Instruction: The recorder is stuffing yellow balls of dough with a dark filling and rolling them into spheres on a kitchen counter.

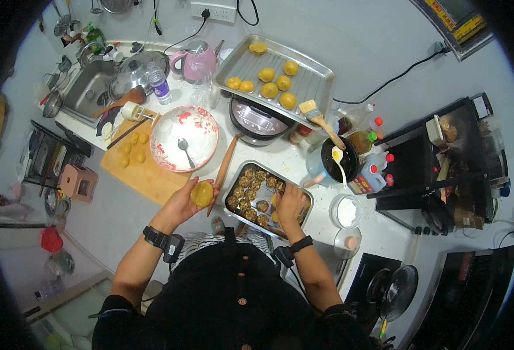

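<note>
On the palm and fingers of my left hand [186,200] rests a flattened round of yellow dough [202,194]. My right hand [291,202] reaches down over the right side of a metal tray [235,213]. Dark, speckled filling balls [250,214] lie in this tray, with some yellow dough pieces [275,216] partly under my right hand. Its fingertips are hidden among the balls, so whether they grip one cannot be told. A wooden rolling pin [225,168] lies between my left hand and the tray.
A cutting board [152,180] with small dough pieces stands at left, beside a floral bowl [185,118] holding a spoon. Behind, a baking tray [244,61] of yellow balls sits over a rice cooker [257,120]. A brush [320,120], black pot [349,164] and flour jar [346,211] are at right.
</note>
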The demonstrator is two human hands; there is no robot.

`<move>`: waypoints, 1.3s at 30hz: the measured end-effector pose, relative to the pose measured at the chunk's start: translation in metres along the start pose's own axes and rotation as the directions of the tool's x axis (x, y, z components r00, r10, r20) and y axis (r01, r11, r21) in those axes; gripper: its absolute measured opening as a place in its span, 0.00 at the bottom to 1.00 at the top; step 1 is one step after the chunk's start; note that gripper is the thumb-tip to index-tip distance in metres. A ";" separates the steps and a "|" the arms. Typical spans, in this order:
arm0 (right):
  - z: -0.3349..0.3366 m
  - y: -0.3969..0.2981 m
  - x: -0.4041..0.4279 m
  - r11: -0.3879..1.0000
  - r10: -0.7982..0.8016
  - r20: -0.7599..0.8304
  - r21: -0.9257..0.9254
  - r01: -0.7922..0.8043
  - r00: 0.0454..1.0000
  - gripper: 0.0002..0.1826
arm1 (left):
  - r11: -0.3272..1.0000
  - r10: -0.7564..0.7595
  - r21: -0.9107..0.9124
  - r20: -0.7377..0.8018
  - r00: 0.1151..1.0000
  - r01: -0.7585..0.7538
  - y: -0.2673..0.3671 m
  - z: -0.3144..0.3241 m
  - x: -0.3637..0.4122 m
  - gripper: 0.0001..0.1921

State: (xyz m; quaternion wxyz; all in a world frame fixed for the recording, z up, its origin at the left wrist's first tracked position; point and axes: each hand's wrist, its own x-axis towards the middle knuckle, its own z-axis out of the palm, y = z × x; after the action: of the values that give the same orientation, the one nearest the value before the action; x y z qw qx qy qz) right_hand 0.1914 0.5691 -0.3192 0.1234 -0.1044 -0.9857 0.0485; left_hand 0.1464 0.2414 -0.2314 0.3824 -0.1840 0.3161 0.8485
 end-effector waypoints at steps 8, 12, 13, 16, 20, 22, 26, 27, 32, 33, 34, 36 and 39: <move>-0.019 0.003 -0.028 0.797 -0.369 0.082 0.541 0.270 0.926 0.20 | 1.000 0.003 -0.005 0.034 0.999 -0.002 -0.006 -0.013 0.005 0.27; -0.020 0.000 -0.038 0.810 -0.276 0.092 0.558 0.180 0.957 0.20 | 0.999 -0.037 0.032 0.055 0.998 0.035 -0.002 0.006 0.003 0.25; -0.022 0.000 -0.040 0.822 -0.193 0.075 0.556 0.120 0.978 0.18 | 0.998 -0.036 0.054 0.034 0.999 0.034 -0.002 0.010 0.002 0.24; -0.037 0.013 -0.052 0.866 -0.082 0.086 0.499 0.029 0.993 0.16 | 0.999 -0.027 0.048 0.041 0.999 0.025 -0.001 0.007 0.000 0.24; -0.067 0.047 -0.057 0.946 -0.067 0.191 0.323 0.002 0.979 0.21 | 0.999 -0.025 0.049 0.031 0.999 0.023 -0.002 -0.002 0.003 0.24; -0.067 0.064 -0.062 0.987 -0.097 0.314 0.149 0.052 0.944 0.29 | 0.999 -0.051 0.024 0.096 0.994 0.049 -0.003 -0.007 0.009 0.26; -0.051 0.079 -0.067 0.986 -0.150 0.324 0.113 0.120 0.934 0.31 | 0.996 -0.087 0.036 0.124 0.988 0.083 -0.004 0.005 0.014 0.26; -0.047 0.081 -0.067 0.986 -0.160 0.329 0.102 0.133 0.931 0.31 | 0.994 -0.105 0.046 0.138 0.985 0.100 -0.005 0.007 0.016 0.26; -0.031 0.088 -0.062 0.982 -0.186 0.377 0.052 0.180 0.907 0.28 | 0.984 -0.177 0.057 0.187 0.966 0.169 -0.007 0.026 0.024 0.25; -0.032 0.089 -0.061 0.981 -0.192 0.364 0.053 0.185 0.912 0.26 | 0.986 -0.167 0.057 0.185 0.968 0.160 -0.007 0.028 0.027 0.25; -0.033 0.089 -0.060 0.980 -0.196 0.350 0.053 0.190 0.916 0.25 | 0.982 -0.188 0.056 0.197 0.962 0.180 -0.008 0.031 0.030 0.25; -0.040 0.084 -0.055 0.985 -0.162 0.318 0.112 0.133 0.934 0.22 | 0.977 -0.211 0.095 0.248 0.946 0.193 -0.009 0.036 0.035 0.25; -0.071 0.063 -0.040 0.959 -0.083 0.299 0.283 -0.005 0.951 0.22 | 0.971 -0.239 0.060 0.253 0.938 0.231 -0.013 0.039 0.047 0.27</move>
State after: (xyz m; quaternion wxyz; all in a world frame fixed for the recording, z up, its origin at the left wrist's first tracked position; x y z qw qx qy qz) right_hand 0.2592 0.6268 -0.2674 -0.0173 -0.0574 -0.9778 0.2009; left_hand 0.1239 0.2994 -0.2339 0.5215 -0.1026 0.2517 0.8088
